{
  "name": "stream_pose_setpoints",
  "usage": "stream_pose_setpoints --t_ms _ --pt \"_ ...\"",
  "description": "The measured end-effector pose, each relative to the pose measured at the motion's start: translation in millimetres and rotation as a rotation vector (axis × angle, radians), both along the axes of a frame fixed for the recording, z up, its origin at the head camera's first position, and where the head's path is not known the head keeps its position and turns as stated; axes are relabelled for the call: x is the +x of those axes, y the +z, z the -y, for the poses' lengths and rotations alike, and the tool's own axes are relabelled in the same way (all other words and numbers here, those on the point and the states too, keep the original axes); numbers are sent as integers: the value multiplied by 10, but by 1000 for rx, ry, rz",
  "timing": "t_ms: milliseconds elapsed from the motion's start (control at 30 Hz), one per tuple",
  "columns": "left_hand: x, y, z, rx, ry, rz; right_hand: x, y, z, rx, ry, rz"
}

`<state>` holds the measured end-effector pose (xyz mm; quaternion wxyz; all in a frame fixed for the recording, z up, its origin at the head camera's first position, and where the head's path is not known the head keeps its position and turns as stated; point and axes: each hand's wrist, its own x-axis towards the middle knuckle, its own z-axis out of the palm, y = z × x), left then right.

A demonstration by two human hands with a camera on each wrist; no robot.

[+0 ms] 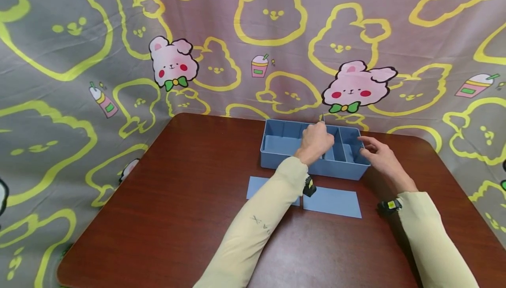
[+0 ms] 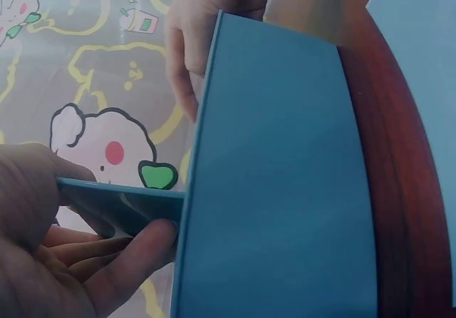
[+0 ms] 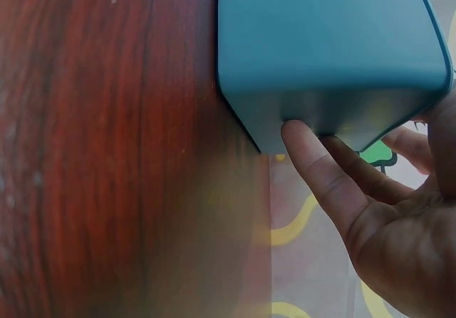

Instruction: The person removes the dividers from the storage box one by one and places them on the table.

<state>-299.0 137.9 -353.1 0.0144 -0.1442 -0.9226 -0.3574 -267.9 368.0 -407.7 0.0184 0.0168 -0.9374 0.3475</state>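
A blue storage box (image 1: 312, 170) stands near the table's far edge, with a divider across its right part. My left hand (image 1: 316, 142) is over the middle of the box in the head view. It pinches a thin blue divider panel (image 2: 121, 204) between thumb and fingers; the panel meets the box's long front wall (image 2: 278, 175). Much of the panel is behind the hand in the head view. My right hand (image 1: 379, 155) is at the box's right end. In the right wrist view its extended fingers (image 3: 320, 172) touch the outside of the end wall.
Two flat light-blue panels lie on the table in front of the box: a right one (image 1: 332, 201) and a left one (image 1: 258, 187) partly under my left sleeve. The brown table (image 1: 189, 178) meets a hanging patterned curtain (image 1: 221, 77) behind the box.
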Motion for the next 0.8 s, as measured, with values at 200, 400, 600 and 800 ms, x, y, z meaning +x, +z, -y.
stream_pose_setpoints --t_ms 200,400,600,800 --pt "2 30 54 15 35 -52 -2 -19 -9 -6 -4 8" --pt "20 93 116 30 60 -105 13 -26 -25 -9 -2 -13" --pt "45 158 203 146 83 -83 22 -39 -20 0 11 -11" --pt "36 262 353 314 75 -3 20 -25 -15 -4 1 -3"
